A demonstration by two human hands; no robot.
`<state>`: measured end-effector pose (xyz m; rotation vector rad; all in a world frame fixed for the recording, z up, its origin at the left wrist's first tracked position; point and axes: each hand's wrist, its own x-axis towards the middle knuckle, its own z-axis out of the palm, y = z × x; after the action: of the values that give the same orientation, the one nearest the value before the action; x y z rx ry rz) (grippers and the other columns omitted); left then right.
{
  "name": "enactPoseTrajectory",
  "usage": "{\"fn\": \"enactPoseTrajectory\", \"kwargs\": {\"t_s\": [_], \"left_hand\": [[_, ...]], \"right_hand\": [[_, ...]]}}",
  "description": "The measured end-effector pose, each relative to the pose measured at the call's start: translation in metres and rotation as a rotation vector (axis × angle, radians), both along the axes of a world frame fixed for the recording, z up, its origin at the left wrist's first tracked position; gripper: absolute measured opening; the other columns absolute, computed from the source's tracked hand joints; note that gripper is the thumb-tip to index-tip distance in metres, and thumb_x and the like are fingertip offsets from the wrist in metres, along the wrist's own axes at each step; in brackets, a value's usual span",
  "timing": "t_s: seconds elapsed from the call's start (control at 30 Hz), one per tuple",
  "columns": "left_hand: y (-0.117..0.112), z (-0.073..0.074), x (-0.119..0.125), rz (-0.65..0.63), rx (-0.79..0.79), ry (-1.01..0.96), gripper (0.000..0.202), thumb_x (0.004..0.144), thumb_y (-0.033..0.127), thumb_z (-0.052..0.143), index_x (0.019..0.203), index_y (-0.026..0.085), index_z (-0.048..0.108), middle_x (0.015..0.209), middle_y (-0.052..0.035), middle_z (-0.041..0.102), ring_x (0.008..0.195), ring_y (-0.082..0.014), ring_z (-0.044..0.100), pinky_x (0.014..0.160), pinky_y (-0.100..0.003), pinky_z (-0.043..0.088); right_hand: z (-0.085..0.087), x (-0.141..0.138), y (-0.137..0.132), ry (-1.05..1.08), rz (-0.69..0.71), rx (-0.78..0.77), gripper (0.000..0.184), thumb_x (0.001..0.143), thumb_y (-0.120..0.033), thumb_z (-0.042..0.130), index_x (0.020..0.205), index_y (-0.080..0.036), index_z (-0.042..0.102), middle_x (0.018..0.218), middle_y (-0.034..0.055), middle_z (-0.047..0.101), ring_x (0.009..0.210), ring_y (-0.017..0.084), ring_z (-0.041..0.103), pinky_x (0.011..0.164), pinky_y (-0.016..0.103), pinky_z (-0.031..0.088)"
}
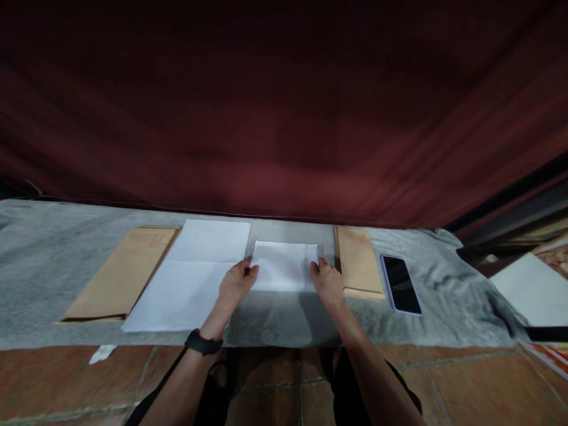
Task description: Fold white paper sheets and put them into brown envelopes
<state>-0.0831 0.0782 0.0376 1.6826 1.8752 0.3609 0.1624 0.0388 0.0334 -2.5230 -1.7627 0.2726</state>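
Note:
A folded white sheet of paper (284, 265) lies on the grey cloth (53, 260) in front of me. My left hand (236, 283) pinches the sheet's left edge with curled fingers. My right hand (327, 281) grips its right edge the same way. A black watch sits on my left wrist. A stack of flat white paper (195, 272) lies just left of my left hand.
Brown envelopes lie at the far left (124, 269) and at the right (358, 260). A dark phone (400, 284) rests right of the right envelope. A dark red curtain (284, 106) hangs behind. Tiled floor (465, 384) shows below the cloth's edge.

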Motion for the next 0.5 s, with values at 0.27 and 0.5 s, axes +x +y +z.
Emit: {"fn": "enactPoseTrajectory", "kwargs": {"t_s": [0.27,0.5], "left_hand": [[0.002,0.008,0.010,0.064,-0.052,0.157,0.030,0.094,0.043,0.047,0.096,0.022,0.068,0.087,-0.0079,0.074,0.086,-0.0250,0.071,0.067,-0.029,0.043],[0.002,0.009,0.015,0.077,-0.035,0.208,0.032,0.095,0.044,0.045,0.104,0.023,0.067,0.101,-0.0105,0.076,0.097,-0.0282,0.071,0.071,-0.031,0.047]], "right_hand": [[-0.006,0.005,0.004,0.004,-0.001,0.033,0.035,0.104,-0.037,0.041,0.123,-0.016,0.063,0.088,0.0114,0.077,0.089,0.022,0.075,0.081,0.029,0.053],[-0.005,-0.002,0.002,-0.077,0.004,0.058,0.039,0.105,-0.037,0.039,0.127,-0.011,0.059,0.084,0.0149,0.076,0.082,0.023,0.076,0.076,0.030,0.053]]}}
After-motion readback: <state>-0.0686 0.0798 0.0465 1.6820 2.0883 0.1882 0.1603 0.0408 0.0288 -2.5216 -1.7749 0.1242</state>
